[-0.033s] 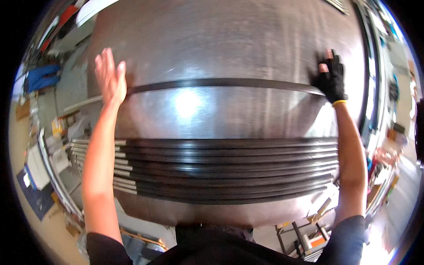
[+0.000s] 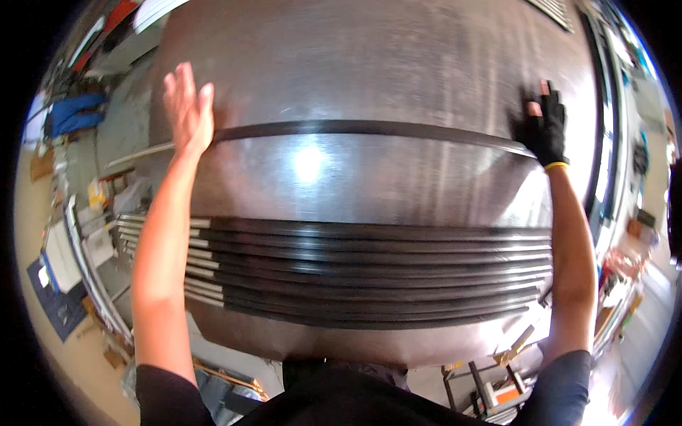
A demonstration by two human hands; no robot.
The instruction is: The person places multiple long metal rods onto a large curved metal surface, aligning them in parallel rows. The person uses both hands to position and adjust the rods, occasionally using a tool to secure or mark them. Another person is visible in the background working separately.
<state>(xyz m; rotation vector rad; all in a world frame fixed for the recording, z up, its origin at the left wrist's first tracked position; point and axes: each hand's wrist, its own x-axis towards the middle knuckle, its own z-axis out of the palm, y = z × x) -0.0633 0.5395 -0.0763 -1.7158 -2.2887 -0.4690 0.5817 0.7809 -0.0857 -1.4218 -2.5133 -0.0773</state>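
A single long dark strip (image 2: 341, 128) lies crosswise on the brown, shiny tabletop (image 2: 369, 64). At its left part rests my bare left hand (image 2: 188, 113), palm edge down over the strip, fingers stretched forward and thumb apart. The strip's pale end sticks out to the left past that wrist. My right hand (image 2: 545, 128), in a black glove with some fingertips bare, lies at the strip's right end with fingers extended. Neither hand is wrapped round the strip. Nearer to me, several similar dark strips (image 2: 355, 266) with pale left ends lie side by side between my forearms.
Several thin pale strips (image 2: 552, 11) lie at the table's far right corner. A long dark rail (image 2: 602, 106) runs along the right side. To the left are a blue cloth-like item (image 2: 76, 115) and shelving. A metal frame (image 2: 486, 387) stands below the near right edge.
The whole view has shifted slightly, so everything sits a little differently in the picture. My hands and the strip keep about the same places on the table.
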